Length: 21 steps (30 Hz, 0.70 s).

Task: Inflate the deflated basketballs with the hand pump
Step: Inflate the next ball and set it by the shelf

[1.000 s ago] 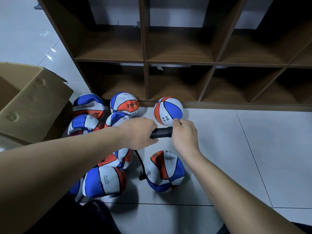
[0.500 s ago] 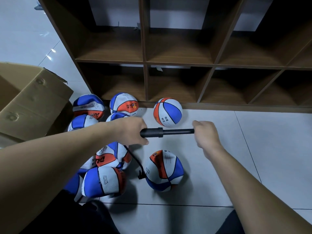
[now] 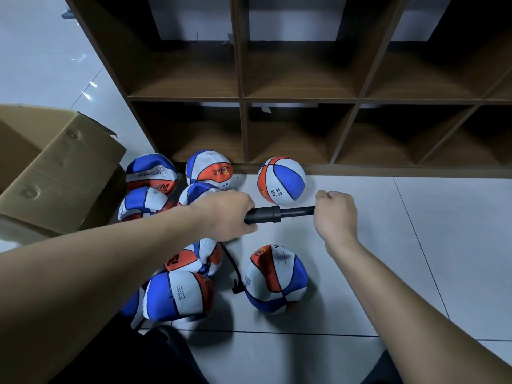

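A black hand pump (image 3: 273, 214) is held level above the floor. My left hand (image 3: 224, 214) grips its barrel and my right hand (image 3: 336, 216) grips the handle, with the rod drawn partly out. A black hose (image 3: 232, 266) runs down from the pump to a sagging, half-flat basketball (image 3: 275, 278) on the tiles below my hands. A round, full basketball (image 3: 281, 180) sits against the shelf base. Several deflated blue, white and orange basketballs (image 3: 177, 293) lie heaped at the left, partly hidden by my left arm.
A brown cubby shelf (image 3: 299, 99) with open compartments stands along the far side. An open cardboard box (image 3: 55, 167) sits at the left beside the ball heap. Pale floor tiles (image 3: 415, 245) stretch to the right.
My right hand pulled the pump handle out to the right from the fully pushed-in position, drawing the rod out; since half a second ago it has come back in slightly. My left hand stayed put.
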Available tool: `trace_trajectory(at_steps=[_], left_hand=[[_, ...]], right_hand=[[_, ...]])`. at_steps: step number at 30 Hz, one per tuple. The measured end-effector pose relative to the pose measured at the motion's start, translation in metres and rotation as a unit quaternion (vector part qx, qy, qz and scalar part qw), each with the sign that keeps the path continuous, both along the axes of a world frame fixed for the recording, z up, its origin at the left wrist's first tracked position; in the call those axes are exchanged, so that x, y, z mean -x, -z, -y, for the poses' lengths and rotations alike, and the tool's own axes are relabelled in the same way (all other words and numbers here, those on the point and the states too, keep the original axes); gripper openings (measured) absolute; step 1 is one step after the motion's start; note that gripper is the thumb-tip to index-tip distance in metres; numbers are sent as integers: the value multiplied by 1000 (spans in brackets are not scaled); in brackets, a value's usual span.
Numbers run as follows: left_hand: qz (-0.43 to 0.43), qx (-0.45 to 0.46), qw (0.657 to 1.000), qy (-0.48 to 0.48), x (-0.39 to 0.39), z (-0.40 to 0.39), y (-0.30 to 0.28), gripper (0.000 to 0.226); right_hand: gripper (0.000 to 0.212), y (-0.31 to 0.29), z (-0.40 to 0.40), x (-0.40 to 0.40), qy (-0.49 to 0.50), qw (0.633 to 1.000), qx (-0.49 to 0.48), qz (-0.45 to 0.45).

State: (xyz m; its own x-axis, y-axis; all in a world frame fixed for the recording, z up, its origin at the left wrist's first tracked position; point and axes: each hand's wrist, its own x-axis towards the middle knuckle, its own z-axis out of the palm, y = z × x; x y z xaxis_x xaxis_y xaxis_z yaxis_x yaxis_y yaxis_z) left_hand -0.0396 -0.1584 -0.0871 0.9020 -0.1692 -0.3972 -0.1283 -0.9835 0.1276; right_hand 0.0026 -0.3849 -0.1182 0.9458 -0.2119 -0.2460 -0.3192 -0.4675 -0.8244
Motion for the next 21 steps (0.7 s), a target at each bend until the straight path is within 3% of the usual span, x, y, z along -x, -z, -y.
trace_trajectory(at_steps=[12, 21], left_hand=[[8, 10, 1000, 21, 2, 12, -4, 37], [21, 41, 999, 24, 0, 12, -6, 34]], right_hand=[[44, 3, -33, 22, -86, 996, 21, 30], [43, 3, -35, 21, -93, 995, 12, 41]])
